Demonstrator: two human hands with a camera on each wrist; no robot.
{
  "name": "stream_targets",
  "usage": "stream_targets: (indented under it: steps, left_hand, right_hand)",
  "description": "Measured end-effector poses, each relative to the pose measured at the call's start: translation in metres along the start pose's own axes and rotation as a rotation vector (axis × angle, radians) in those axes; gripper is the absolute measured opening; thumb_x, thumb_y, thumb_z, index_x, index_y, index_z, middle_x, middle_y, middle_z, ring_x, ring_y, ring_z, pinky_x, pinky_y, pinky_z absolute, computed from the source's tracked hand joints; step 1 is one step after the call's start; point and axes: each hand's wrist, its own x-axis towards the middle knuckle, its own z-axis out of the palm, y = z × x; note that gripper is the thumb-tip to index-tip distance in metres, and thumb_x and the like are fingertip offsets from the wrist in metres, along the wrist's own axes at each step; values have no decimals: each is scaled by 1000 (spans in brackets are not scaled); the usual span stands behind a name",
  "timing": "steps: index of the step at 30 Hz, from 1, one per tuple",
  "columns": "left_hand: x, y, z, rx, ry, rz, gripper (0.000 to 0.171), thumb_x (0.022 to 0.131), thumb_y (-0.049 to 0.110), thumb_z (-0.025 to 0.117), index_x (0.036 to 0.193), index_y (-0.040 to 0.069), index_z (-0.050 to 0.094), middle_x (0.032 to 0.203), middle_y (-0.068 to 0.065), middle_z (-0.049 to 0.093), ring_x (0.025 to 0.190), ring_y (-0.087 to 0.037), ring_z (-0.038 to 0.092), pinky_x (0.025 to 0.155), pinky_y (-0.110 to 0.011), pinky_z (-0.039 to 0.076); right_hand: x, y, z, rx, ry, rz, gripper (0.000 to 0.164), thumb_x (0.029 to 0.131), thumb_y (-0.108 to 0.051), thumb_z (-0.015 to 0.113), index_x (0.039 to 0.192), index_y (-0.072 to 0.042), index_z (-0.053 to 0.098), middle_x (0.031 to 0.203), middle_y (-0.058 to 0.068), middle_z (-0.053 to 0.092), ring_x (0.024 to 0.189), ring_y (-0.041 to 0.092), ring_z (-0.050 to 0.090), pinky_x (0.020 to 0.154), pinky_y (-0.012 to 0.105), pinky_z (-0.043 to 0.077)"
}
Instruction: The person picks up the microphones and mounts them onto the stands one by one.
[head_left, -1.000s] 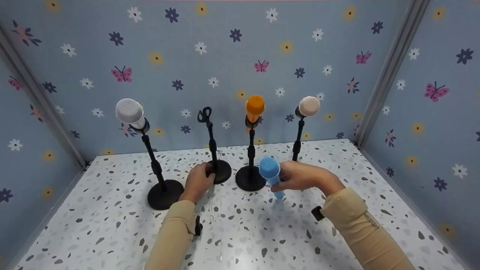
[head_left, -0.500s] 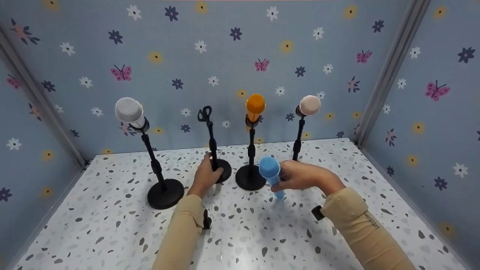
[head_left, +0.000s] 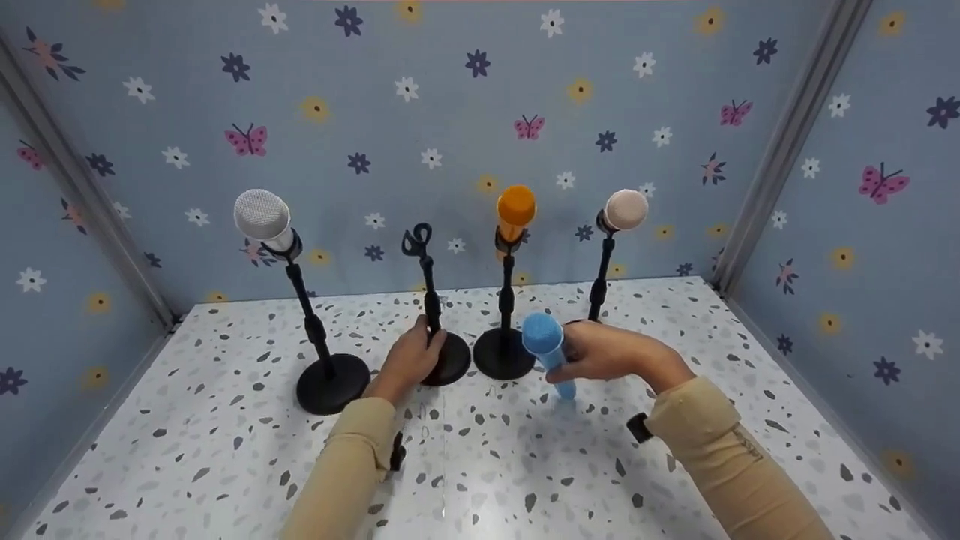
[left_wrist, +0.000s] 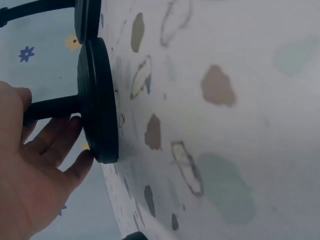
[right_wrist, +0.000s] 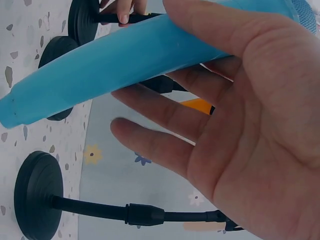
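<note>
My left hand [head_left: 411,358] grips the lower pole of a black microphone stand [head_left: 432,304] whose top clip holds nothing. In the left wrist view the fingers and thumb are around the pole, and one fingertip touches the round base [left_wrist: 98,102]. My right hand [head_left: 604,350] pinches a light blue microphone [head_left: 541,335] by its body, head up and tilted, over the speckled table. In the right wrist view the thumb lies across the blue body [right_wrist: 120,55], and the two lower fingers are extended.
A stand with a white microphone [head_left: 262,216] is at the left. Beside the right hand stands one with an orange microphone [head_left: 517,210]. Another, with a pale pink microphone [head_left: 625,210], is partly hidden behind that hand. Patterned walls [head_left: 442,112] enclose the table [head_left: 480,465].
My left hand shifts from the stand's base to its pole, and the stand then moves slightly towards me. The right hand keeps the blue microphone almost still.
</note>
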Motion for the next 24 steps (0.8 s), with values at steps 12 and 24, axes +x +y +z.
stream_targets:
  steps: [12,24]
  left_hand:
    - [-33,19,-11,82,-119,61,34,106,24,52,130,0,57,125,-24,65,120,-43,60,104,-54,44]
    - [-59,39,-3,56,-169,61,31,105,29,55,123,6,65,120,-16,69,118,-40,62,101,-54,46]
  right_hand:
    - [0,-6,-2,-8,18,-19,35,95,-29,74,124,-15,61,115,2,68,108,21,66,96,50,52]
    - [0,-13,-2,29,239,-110,53,101,-31,65,145,-10,44,131,12,61,118,28,62,101,53,48]
